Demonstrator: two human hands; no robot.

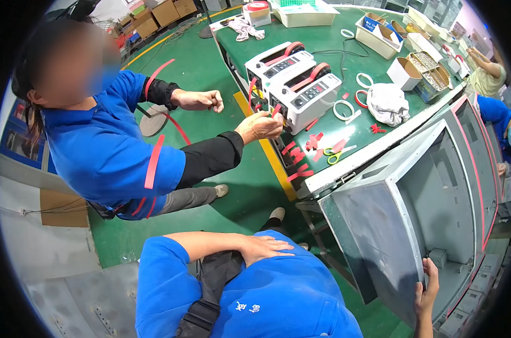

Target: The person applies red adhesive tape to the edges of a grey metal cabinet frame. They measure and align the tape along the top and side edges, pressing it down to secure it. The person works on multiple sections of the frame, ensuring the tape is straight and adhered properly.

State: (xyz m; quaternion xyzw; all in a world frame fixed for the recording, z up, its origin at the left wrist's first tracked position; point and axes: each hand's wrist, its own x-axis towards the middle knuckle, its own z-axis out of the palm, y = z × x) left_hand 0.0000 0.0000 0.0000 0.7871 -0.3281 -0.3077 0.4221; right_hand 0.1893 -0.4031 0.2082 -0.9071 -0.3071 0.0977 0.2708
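Note:
My left hand (266, 248) lies flat on the front of my blue shirt, its fingers stretched out and holding nothing. At the lower right, my right hand (427, 286) has its fingers curled round the near edge of a grey sheet-metal cabinet (365, 222). The cabinet is tilted, and its open side shows a bare interior with a small grey box (437, 257) inside. Red strips run along the rim of another grey metal frame (474, 152) beyond it. My thumb is mostly hidden behind the cabinet edge.
A co-worker in blue stands left, one hand (260, 127) at a white tape dispenser (309, 97). The green table (345, 62) carries a second dispenser (281, 63), yellow-green scissors (335, 156), red tape pieces (313, 141), tape rolls (343, 110), a white cloth bundle (388, 104) and bins (377, 39).

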